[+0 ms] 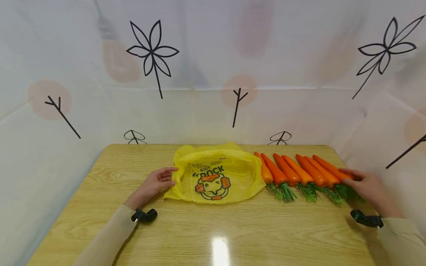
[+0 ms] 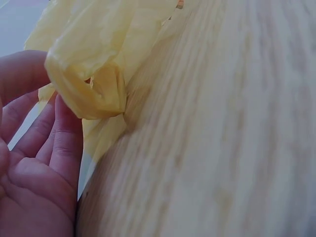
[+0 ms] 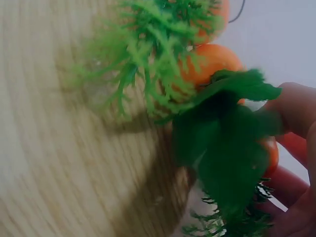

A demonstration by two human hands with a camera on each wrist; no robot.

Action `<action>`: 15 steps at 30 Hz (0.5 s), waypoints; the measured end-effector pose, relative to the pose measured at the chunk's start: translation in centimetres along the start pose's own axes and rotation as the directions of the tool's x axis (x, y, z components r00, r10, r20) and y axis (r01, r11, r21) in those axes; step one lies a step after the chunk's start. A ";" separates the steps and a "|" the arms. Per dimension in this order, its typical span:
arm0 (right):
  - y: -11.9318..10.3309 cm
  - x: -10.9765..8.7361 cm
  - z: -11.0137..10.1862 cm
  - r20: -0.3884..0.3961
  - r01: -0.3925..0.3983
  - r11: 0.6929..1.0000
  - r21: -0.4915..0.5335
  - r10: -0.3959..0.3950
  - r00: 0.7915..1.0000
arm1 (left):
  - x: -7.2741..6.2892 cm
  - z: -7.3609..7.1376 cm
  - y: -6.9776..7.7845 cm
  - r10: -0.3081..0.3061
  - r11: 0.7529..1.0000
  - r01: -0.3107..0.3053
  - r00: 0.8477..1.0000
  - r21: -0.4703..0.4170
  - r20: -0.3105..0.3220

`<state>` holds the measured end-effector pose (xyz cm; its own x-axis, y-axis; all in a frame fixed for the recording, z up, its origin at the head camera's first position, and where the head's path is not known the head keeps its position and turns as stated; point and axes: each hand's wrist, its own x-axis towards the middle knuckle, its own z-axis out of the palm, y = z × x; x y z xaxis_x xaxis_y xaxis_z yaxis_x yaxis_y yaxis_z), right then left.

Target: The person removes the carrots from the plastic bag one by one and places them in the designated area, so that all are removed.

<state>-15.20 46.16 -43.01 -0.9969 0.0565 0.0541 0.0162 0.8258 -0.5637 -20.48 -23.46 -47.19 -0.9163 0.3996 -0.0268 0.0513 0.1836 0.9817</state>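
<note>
A yellow plastic bag [image 1: 186, 184] with a cartoon duck print lies on its side, its mouth spread wide. My left hand [image 1: 160, 180] holds the bag's left edge with its fingers and thumb; in the left wrist view, folded yellow plastic [image 2: 106, 94] covers some fingertips. Right of the bag, several toy carrots [image 1: 279, 173] lie in a slanting row, green tops toward me. At the row's right end my right hand [image 1: 371, 190] grips the last carrot [image 1: 327, 164] near its thick end. Dark green leaves [image 3: 227, 143] hide part of that grip in the right wrist view.
The wooden table [image 1: 199, 229] runs back to a pale patterned cloth [image 1: 199, 111], which also hangs along both sides. Feathery green tops [image 3: 148, 54] of neighbouring carrots lie beside the right hand. Each wrist wears a black band camera [image 1: 144, 215].
</note>
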 end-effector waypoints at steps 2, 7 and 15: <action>0.1 0.0 0.1 0.006 0.001 1.000 0.011 -0.001 1.000 | -0.1 0.1 0.0 0.002 1.000 -0.002 1.000 0.000 -0.009; 0.4 -0.2 0.3 0.028 -0.016 0.999 0.050 0.015 0.999 | -0.2 0.2 0.2 0.015 1.000 -0.014 1.000 0.005 -0.016; 0.3 -0.3 0.1 0.049 -0.031 0.999 0.039 0.029 0.998 | -0.3 0.4 0.0 0.039 0.999 -0.038 0.999 0.004 -0.023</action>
<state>-14.92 46.35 -43.32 -0.9986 0.0534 -0.0025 0.0443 0.8011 -0.5969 -20.10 -23.24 -47.25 -0.9223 0.3861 0.0153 0.0883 0.1722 0.9811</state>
